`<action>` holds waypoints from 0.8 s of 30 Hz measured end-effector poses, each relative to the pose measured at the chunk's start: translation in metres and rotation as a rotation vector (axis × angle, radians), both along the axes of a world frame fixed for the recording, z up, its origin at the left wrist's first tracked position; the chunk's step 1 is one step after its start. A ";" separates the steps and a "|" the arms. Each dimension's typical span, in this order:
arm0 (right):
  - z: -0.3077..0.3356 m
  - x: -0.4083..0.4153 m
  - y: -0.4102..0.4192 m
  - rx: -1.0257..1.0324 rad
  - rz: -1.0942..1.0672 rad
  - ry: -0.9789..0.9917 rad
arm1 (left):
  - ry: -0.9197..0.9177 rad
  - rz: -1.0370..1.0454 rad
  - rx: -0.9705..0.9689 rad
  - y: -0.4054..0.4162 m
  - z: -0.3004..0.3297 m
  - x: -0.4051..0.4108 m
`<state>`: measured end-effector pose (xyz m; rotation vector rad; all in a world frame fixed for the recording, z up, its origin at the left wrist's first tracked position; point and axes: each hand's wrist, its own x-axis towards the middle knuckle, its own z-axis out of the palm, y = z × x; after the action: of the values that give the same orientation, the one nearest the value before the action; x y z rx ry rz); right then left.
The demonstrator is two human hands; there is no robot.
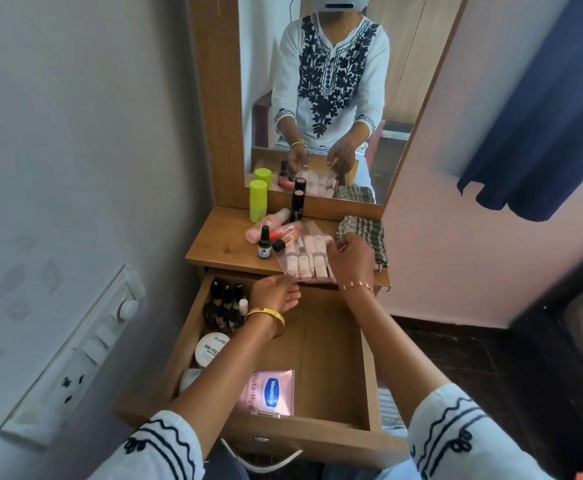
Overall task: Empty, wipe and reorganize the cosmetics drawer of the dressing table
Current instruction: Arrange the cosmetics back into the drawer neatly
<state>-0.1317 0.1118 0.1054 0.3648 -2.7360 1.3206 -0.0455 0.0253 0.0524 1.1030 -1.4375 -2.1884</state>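
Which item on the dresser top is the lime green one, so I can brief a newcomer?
Start at the mirror; on the tabletop just below its left corner stands the lime green bottle. It is upright, the tallest and only green item, left of the black tube.

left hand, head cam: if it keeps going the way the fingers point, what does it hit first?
The left hand points up and right, toward the tabletop's front edge. First contact would probably be the clear packet of pink tubes overhanging that edge, which its fingertips already look close to or touching. Depth is unclear from this view.
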 end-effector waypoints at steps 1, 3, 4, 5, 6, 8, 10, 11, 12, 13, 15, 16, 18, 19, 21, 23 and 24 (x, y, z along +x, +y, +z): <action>0.002 -0.003 -0.003 0.007 0.009 -0.038 | 0.000 -0.001 0.011 -0.001 0.000 -0.001; 0.003 -0.007 -0.006 0.033 0.004 -0.088 | -0.008 -0.003 0.024 -0.002 0.002 -0.003; 0.003 -0.009 -0.007 0.045 -0.001 -0.098 | -0.015 -0.006 0.024 -0.003 0.003 -0.003; 0.002 -0.010 -0.008 0.052 -0.007 -0.105 | -0.022 -0.009 0.018 -0.004 0.003 -0.003; 0.001 -0.011 -0.009 0.056 -0.013 -0.110 | -0.030 -0.013 0.010 -0.004 0.004 -0.003; -0.001 -0.012 -0.009 0.073 -0.015 -0.112 | -0.041 -0.021 -0.006 -0.006 0.004 -0.003; -0.002 -0.013 -0.008 0.081 -0.002 -0.111 | -0.059 -0.016 -0.040 -0.007 0.004 -0.003; -0.004 -0.013 -0.008 0.075 0.007 -0.115 | -0.073 -0.010 -0.075 -0.007 0.004 -0.003; -0.005 -0.013 -0.007 0.067 0.015 -0.122 | -0.091 -0.002 -0.125 -0.007 0.004 -0.003; -0.006 -0.014 -0.007 0.061 0.017 -0.131 | -0.113 0.009 -0.188 -0.007 0.004 -0.003; -0.008 -0.015 -0.006 0.071 0.026 -0.160 | -0.149 0.027 -0.310 -0.008 0.005 -0.002; -0.009 -0.016 -0.006 0.084 0.038 -0.180 | -0.155 0.025 -0.355 -0.008 0.006 -0.002; -0.011 -0.017 -0.005 0.099 0.066 -0.214 | -0.165 0.008 -0.414 -0.008 0.008 -0.001; -0.011 -0.017 -0.005 0.095 0.071 -0.222 | -0.173 0.000 -0.434 -0.008 0.010 -0.001; -0.012 -0.016 -0.003 0.084 0.067 -0.217 | -0.183 -0.009 -0.460 -0.007 0.012 0.000; -0.012 -0.014 -0.002 0.069 0.067 -0.206 | -0.180 -0.017 -0.475 -0.006 0.015 0.002; -0.012 -0.014 0.000 0.056 0.066 -0.200 | -0.179 -0.024 -0.483 -0.005 0.016 0.002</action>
<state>-0.1452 0.1117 0.0936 0.3471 -2.9542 1.3684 -0.0431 0.0199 0.0684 1.1198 -1.9281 -1.6491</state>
